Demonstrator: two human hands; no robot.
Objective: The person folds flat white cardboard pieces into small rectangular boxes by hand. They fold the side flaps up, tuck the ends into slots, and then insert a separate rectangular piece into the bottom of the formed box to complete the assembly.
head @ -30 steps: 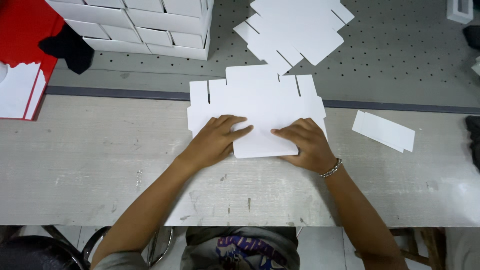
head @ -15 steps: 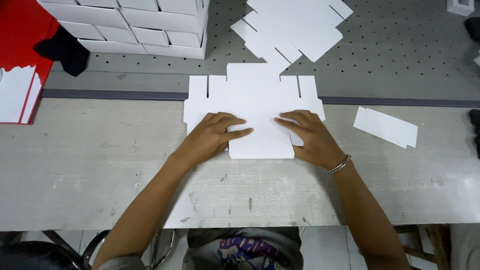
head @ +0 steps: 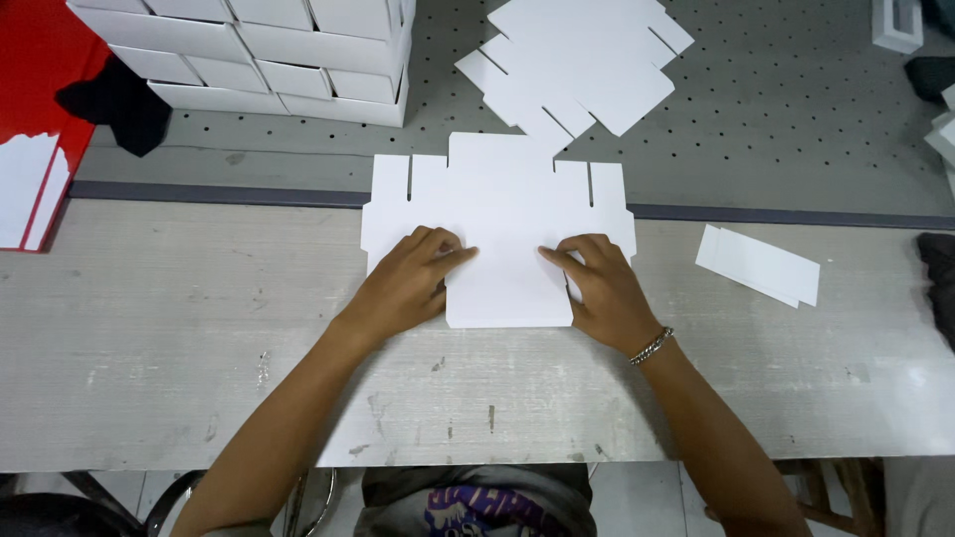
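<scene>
A flat white die-cut cardboard box blank (head: 502, 209) lies on the grey worktable (head: 149, 338) in front of me. My left hand (head: 408, 283) rests palm down on its left part, the index finger pointing toward the middle. My right hand (head: 602, 288), with a metal bracelet at the wrist, presses on its right part, fingers pointing inward. Both hands lie flat on the sheet with fingers apart; neither grips it.
A stack of more flat blanks (head: 582, 60) lies behind on a perforated grey surface (head: 796, 129). Folded white boxes (head: 259, 50) are stacked at the back left. A red box (head: 40, 89) and dark cloth (head: 119, 99) sit far left. A small folded white card (head: 758, 265) lies right.
My two hands have slid slightly on the blank, the fingertips drawing closer to its middle. The blank stays flat in about the same place.
</scene>
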